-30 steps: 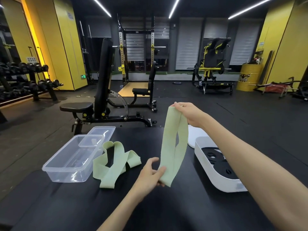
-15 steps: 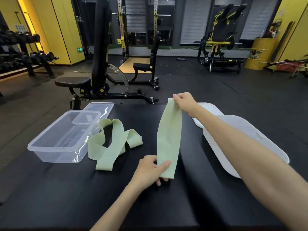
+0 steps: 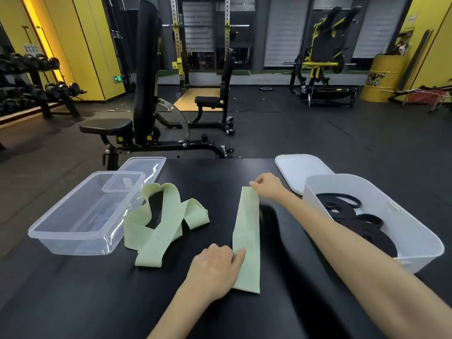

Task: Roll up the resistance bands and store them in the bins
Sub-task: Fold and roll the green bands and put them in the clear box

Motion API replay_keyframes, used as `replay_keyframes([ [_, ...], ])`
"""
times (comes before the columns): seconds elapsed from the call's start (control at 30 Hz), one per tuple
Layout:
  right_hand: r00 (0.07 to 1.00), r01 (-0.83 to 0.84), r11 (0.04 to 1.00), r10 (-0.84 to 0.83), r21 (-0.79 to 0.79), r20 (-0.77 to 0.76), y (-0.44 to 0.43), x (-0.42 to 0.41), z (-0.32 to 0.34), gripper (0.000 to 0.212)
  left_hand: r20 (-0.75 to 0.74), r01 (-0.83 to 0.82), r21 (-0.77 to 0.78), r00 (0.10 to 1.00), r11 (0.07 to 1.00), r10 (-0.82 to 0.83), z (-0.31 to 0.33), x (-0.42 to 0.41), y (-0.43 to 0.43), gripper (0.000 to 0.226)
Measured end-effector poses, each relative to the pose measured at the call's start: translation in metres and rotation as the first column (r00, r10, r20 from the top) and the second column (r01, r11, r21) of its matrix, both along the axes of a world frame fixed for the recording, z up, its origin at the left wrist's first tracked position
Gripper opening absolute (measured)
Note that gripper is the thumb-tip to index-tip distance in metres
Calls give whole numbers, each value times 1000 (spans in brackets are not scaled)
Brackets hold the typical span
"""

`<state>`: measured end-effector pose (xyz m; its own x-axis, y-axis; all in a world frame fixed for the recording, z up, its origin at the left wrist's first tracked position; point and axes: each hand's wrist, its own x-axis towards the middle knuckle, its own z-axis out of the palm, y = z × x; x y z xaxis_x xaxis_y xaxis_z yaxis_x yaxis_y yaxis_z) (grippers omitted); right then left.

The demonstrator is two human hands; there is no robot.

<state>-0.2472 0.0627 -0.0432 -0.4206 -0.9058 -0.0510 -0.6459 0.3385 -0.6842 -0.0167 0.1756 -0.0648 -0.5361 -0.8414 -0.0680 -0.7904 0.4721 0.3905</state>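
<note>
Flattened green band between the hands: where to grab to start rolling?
Probably the near short end of the flat green band, coming from the person's side. It lies straight on the table, running away, so that edge can be pinched and rolled forward.

Black table (image 3: pixel 73 302), clear bin (image 3: pixel 68 245), clear lid (image 3: pixel 146 165), tangled band (image 3: pixel 156 238), flat band (image 3: pixel 247 228), white bin (image 3: pixel 403 216), white lid (image 3: pixel 300 170)
</note>
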Motion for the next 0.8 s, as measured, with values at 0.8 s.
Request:
replay_keyframes([
  [0.8, 992, 59, 997, -63, -41, -111, -17, 9, -37, 27, -32, 288, -69, 956, 955, -290, -9, 7, -4, 38],
])
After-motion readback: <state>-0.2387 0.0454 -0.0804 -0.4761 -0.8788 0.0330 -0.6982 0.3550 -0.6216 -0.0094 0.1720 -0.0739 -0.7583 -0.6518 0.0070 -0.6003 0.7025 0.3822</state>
